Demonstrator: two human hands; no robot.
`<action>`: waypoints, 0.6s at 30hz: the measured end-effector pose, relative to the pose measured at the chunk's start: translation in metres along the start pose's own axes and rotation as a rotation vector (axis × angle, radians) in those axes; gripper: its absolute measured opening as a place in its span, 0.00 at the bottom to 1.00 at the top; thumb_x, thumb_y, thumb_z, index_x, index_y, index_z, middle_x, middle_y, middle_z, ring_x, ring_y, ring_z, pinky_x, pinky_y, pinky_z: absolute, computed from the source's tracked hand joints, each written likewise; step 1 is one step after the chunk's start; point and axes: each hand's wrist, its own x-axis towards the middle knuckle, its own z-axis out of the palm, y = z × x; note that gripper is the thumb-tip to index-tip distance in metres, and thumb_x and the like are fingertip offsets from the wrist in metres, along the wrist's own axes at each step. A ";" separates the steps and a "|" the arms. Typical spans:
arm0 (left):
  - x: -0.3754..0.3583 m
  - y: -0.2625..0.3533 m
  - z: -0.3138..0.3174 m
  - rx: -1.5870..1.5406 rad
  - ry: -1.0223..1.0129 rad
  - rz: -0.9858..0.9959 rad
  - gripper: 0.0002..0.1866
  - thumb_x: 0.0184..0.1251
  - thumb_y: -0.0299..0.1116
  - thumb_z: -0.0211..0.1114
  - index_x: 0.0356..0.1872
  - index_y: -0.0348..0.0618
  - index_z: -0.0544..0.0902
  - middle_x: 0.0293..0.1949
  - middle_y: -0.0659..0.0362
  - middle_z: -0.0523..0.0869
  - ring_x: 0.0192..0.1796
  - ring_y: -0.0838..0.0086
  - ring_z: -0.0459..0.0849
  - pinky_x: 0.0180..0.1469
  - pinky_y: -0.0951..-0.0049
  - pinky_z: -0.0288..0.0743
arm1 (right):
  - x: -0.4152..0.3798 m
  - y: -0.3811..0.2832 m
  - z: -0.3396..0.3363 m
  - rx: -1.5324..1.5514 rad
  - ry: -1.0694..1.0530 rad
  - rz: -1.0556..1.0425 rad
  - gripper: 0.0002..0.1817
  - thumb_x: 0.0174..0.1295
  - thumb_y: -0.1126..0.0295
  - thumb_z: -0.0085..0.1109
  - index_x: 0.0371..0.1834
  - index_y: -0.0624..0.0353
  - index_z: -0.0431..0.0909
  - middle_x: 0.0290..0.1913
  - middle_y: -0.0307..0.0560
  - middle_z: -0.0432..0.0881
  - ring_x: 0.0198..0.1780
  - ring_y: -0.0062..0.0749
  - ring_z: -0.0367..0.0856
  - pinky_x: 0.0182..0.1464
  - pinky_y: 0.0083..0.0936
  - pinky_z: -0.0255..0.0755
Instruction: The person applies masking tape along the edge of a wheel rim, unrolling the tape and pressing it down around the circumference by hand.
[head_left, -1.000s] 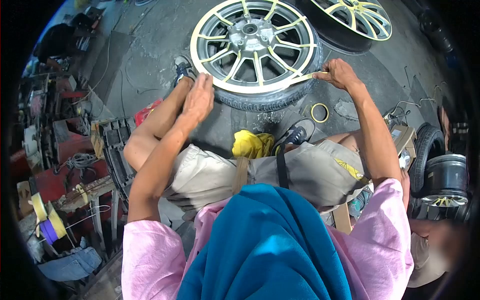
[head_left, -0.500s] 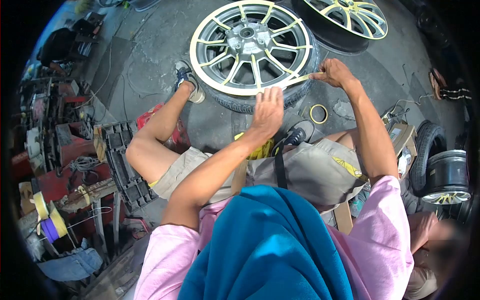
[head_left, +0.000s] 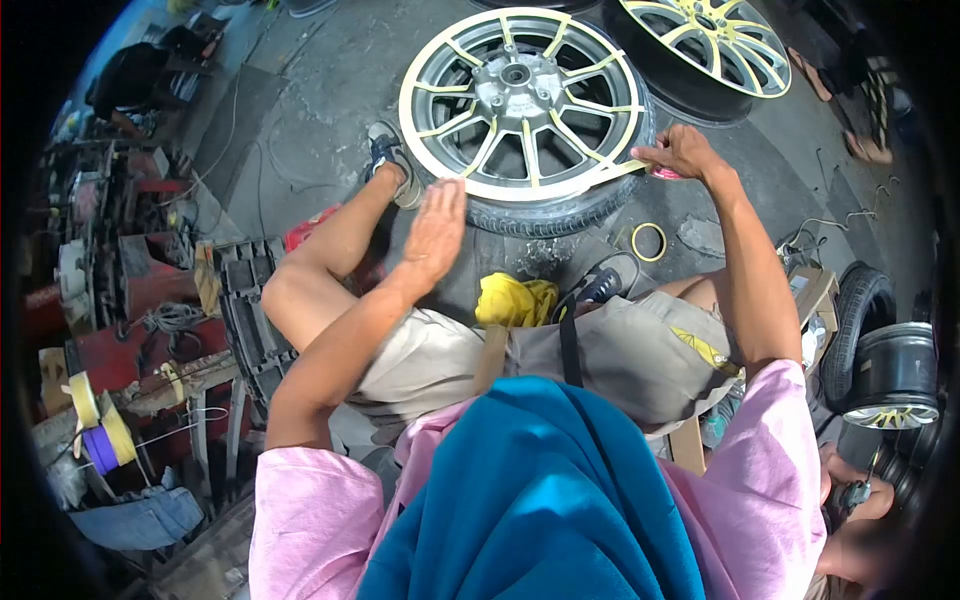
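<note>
A spoked wheel rim (head_left: 515,75) lies on a tire (head_left: 545,222), with yellow masking tape along its outer edge and spokes. My right hand (head_left: 688,156) is closed at the wheel's right side, pinching a strip of masking tape (head_left: 622,171) that stretches from the rim's edge. Something pinkish-red (head_left: 664,174) shows just under those fingers. My left hand (head_left: 436,228) is at the rim's lower left, fingers straight and held together, fingertips right at the taped edge. Nothing shows in it.
A second taped wheel (head_left: 705,50) stands behind at the right. On the floor near my foot lie a tape roll (head_left: 648,242) and a yellow cloth (head_left: 515,300). Tools and a black case (head_left: 255,320) crowd the left; tires, a bare rim (head_left: 893,375) and another person (head_left: 855,500) are at right.
My left hand has moved left along the rim's near edge, away from the tape strip. My right hand still holds the strip at the right. The view has shifted slightly.
</note>
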 end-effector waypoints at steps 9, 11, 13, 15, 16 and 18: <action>0.014 -0.086 -0.002 -0.016 -0.300 -0.094 0.41 0.63 0.21 0.57 0.79 0.44 0.54 0.55 0.50 0.75 0.60 0.55 0.77 0.62 0.59 0.76 | 0.014 -0.063 -0.037 0.010 0.053 -0.046 0.40 0.48 0.31 0.70 0.14 0.64 0.77 0.16 0.54 0.77 0.24 0.42 0.80 0.34 0.38 0.73; 0.023 -0.100 0.008 -0.081 -0.249 -0.084 0.41 0.63 0.19 0.54 0.79 0.40 0.54 0.52 0.49 0.76 0.58 0.54 0.78 0.60 0.57 0.76 | 0.009 -0.090 -0.039 -0.100 0.169 -0.216 0.36 0.49 0.36 0.72 0.18 0.64 0.77 0.22 0.52 0.80 0.28 0.48 0.80 0.35 0.41 0.73; 0.037 -0.111 0.010 0.033 -0.339 -0.099 0.40 0.64 0.21 0.54 0.79 0.40 0.53 0.51 0.50 0.79 0.56 0.56 0.80 0.55 0.57 0.81 | 0.014 -0.097 -0.023 -0.112 0.317 -0.487 0.32 0.48 0.39 0.72 0.24 0.63 0.80 0.27 0.52 0.82 0.33 0.51 0.82 0.37 0.42 0.74; 0.045 -0.121 0.015 0.057 -0.321 -0.075 0.39 0.66 0.22 0.54 0.79 0.39 0.54 0.52 0.49 0.81 0.55 0.56 0.83 0.52 0.57 0.83 | 0.016 -0.093 -0.013 -0.223 0.266 -0.496 0.28 0.48 0.43 0.72 0.30 0.61 0.83 0.34 0.49 0.83 0.37 0.48 0.84 0.44 0.40 0.74; 0.051 -0.126 0.014 0.091 -0.363 -0.094 0.38 0.66 0.24 0.55 0.79 0.39 0.54 0.52 0.49 0.81 0.55 0.56 0.84 0.52 0.58 0.83 | 0.018 -0.083 -0.002 -0.292 0.240 -0.494 0.26 0.48 0.44 0.72 0.31 0.60 0.84 0.35 0.47 0.83 0.39 0.46 0.84 0.47 0.39 0.73; 0.060 -0.138 0.010 0.074 -0.403 -0.119 0.37 0.68 0.29 0.56 0.78 0.41 0.57 0.57 0.46 0.82 0.55 0.53 0.85 0.54 0.56 0.82 | 0.018 -0.072 0.003 -0.403 0.044 -0.390 0.28 0.50 0.45 0.70 0.42 0.59 0.86 0.40 0.46 0.80 0.46 0.42 0.81 0.54 0.38 0.67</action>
